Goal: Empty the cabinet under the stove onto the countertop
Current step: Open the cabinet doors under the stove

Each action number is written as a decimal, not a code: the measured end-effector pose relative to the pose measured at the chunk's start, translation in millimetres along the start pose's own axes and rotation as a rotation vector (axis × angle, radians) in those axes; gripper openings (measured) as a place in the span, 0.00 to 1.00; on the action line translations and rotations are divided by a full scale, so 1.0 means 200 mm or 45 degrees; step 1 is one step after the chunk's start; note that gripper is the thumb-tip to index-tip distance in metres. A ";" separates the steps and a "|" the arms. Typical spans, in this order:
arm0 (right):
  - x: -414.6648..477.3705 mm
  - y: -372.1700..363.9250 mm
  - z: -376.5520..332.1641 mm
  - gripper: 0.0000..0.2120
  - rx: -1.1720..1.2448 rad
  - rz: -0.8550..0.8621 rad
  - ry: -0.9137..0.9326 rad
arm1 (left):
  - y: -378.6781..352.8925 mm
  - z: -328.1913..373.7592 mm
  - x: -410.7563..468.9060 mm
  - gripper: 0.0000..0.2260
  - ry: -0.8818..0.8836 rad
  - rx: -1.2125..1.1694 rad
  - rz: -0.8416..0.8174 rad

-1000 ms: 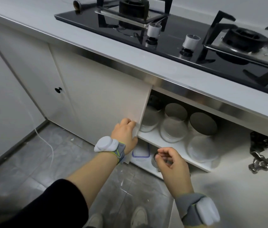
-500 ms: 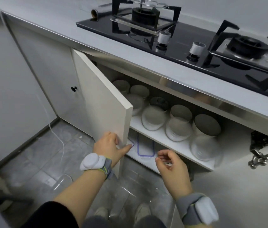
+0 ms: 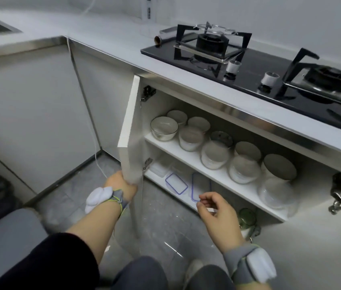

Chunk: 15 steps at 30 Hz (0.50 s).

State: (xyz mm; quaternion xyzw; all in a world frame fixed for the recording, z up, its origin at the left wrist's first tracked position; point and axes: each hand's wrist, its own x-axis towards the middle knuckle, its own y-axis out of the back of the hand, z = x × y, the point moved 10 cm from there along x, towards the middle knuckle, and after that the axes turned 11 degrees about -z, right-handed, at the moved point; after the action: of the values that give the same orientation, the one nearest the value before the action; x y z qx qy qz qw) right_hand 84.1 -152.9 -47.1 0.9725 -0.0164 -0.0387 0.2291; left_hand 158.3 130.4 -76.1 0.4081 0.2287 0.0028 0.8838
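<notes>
Your left hand [image 3: 121, 185] is clamped on the lower free edge of the cabinet door [image 3: 130, 122]. The door is a flat, matte white panel swung out edge-on toward you, and your fingers are wrapped round it out of sight. Your right hand [image 3: 217, 212] hangs in front of the lower shelf [image 3: 183, 200] with its fingers loosely curled apart, holding and touching nothing.

The cabinet under the stove [image 3: 249, 59] stands open and full. At the left end of the upper shelf [image 3: 186, 156] sits a round white ceramic bowl [image 3: 164, 127] with a thin dark rim, and two more pale bowls stand behind it toward the back edge. A row of translucent glass bowls [image 3: 214, 154] runs along the front edge to the right, each stacked and rounded. A small metal bowl [image 3: 221, 138] sits behind them. Near the right end is a wide bowl with a grey inside [image 3: 279, 167], and a clear glass bowl [image 3: 276, 193] stands just in front of it at the shelf's front edge.

On the lower shelf, two clear rectangular plastic boxes with blue-rimmed lids [image 3: 176, 183] lie near the left front corner. A green glass jar [image 3: 247, 216] stands farther right, partly hidden behind your right hand.

Above, the smooth pale countertop [image 3: 106, 38] carries a bright steel strip along its front edge, and the stove is glossy black glass.
</notes>
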 end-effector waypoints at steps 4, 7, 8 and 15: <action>-0.01 -0.06 -0.03 0.07 -0.008 -0.041 0.005 | 0.06 -0.22 -0.03 0.14 0.268 -0.232 -0.027; -0.01 -0.08 -0.06 0.06 -0.006 -0.054 0.011 | 0.01 -0.19 -0.06 0.17 0.265 -0.336 -0.126; -0.01 -0.09 -0.06 0.07 -0.014 -0.056 0.011 | -0.01 -0.17 -0.08 0.18 0.264 -0.346 -0.178; 0.00 -0.02 -0.07 0.07 -0.043 -0.055 0.016 | 0.02 0.06 -0.08 0.13 0.077 -0.152 -0.098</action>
State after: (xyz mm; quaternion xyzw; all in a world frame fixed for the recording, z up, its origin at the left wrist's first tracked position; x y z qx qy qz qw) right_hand 84.4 -142.6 -36.6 0.9688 0.0068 -0.0377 0.2448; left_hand 149.0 121.2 -59.7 0.3453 0.2703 -0.0050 0.8987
